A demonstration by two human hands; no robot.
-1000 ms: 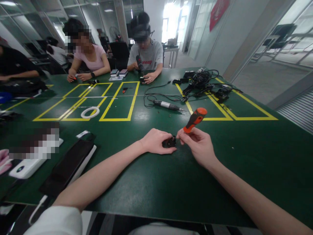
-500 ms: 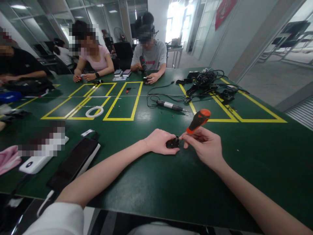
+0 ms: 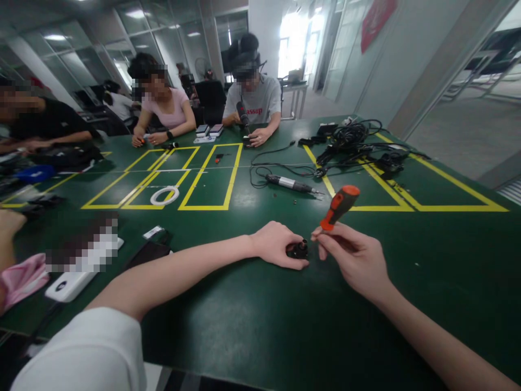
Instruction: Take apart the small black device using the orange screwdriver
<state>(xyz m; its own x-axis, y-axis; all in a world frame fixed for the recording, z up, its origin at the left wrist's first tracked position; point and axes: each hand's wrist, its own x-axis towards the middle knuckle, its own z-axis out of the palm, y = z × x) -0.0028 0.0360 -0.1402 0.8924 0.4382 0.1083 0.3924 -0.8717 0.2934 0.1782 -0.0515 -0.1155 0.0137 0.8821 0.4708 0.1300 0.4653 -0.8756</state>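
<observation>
Left hand: thumb and fingers are curled around a small black part with a short upright tube, in a narrow, holding grip. The part appears to rest on the green worktop, roughly midway between near and far edges.

Right hand: fingers pinch an orange-and-black screwdriver with a bulbous handle just below that handle. The handle tilts up and away toward the right edge. The shaft is mostly hidden by the fingers; tip position cannot be determined. The fingertips are just beside the part, apparently not touching it.

Step in hand, as judged: the part is being steadied with the screwdriver held at its side. Any further move with the tool would call for firm support from the left hand and careful alignment of the tip.

Surroundings: a grey-and-black pen-shaped electric tool lies beyond the hands, toward the far edge. A flat white ring lies to its left. A tangle of black cables occupies the far right corner.
</observation>
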